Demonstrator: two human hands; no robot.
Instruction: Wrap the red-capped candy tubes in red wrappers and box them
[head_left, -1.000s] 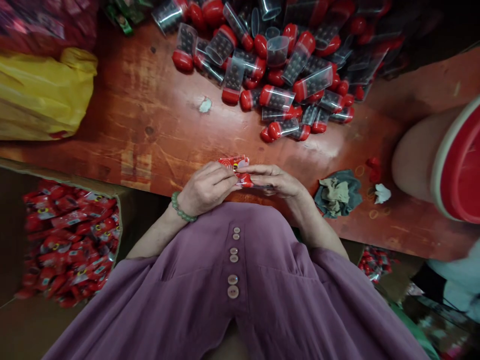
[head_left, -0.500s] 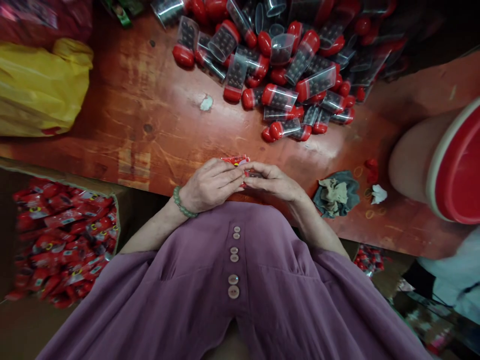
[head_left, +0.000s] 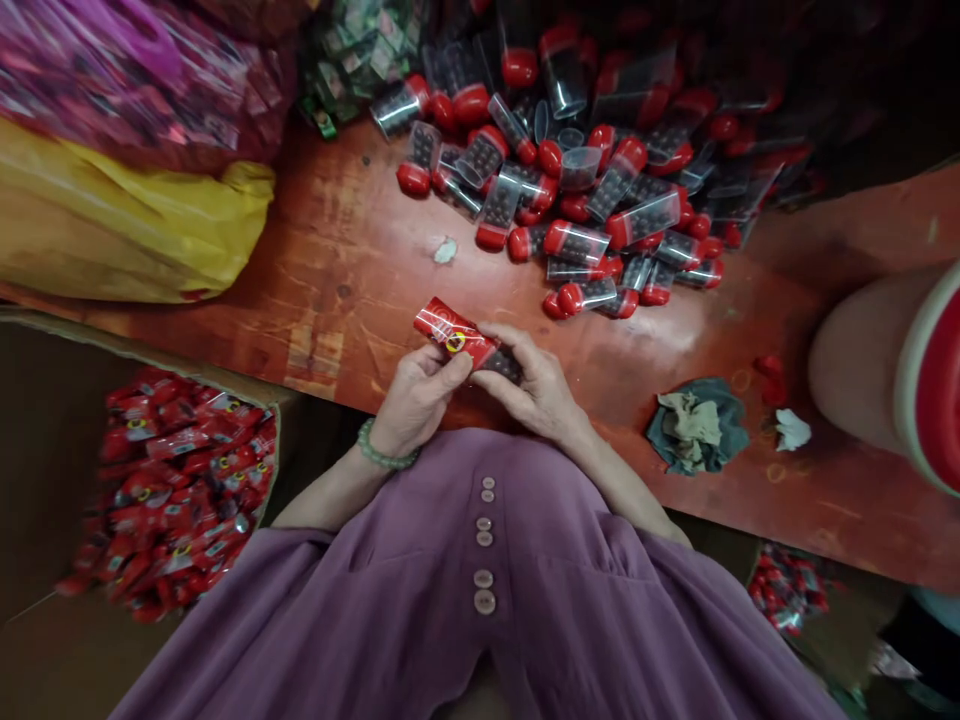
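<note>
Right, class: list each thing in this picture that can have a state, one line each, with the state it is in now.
Left hand: gripping the tube.
Right hand: gripping the tube.
Tube: held over the table edge, red wrapper on one end, dark balls showing.
Tube pile: heaped on the table, red caps on.
Box: open, with red packets inside.
Rag: crumpled on the table.
Yellow bag: lying slumped.

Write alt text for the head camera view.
Both hands, left hand and right hand, hold a small clear tube of dark beads with a red wrapper over a red wooden table. Behind lies a pile of red-capped tubes; a box of red packets sits at the left.
</note>
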